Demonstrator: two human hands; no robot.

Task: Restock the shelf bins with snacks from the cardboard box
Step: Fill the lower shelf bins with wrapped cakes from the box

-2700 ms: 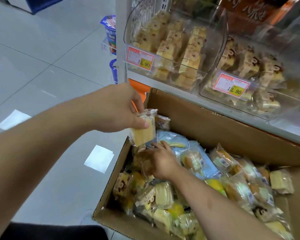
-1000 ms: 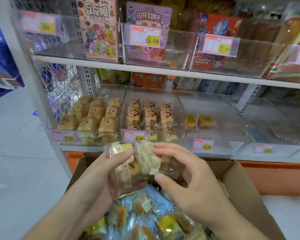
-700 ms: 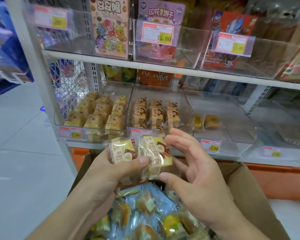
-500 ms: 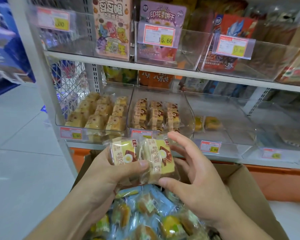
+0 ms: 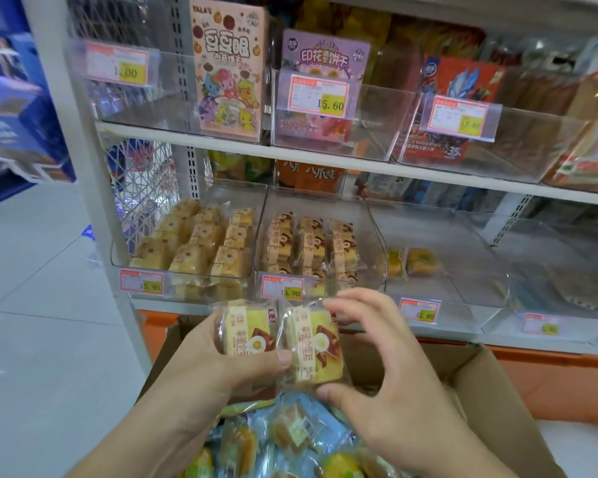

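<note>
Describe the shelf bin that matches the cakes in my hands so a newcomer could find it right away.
Start at the lower shelf, just above the cardboard box. The matching bin is second from the left, with a 13.90 price tag. Its cakes carry brown-patterned bands like the two held cakes, unlike the plain yellow ones in the left bin.

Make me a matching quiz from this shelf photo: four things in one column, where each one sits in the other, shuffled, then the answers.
Things
1. pink carton
2. two wrapped cakes
3. blue packets
4. 12.80 tag

Places
A. in the cardboard box
B. on the front of the nearly empty bin
C. upper shelf, left of the purple box
D. held between the left hand and the right hand

Pairs: 1-C, 2-D, 3-A, 4-B
</note>
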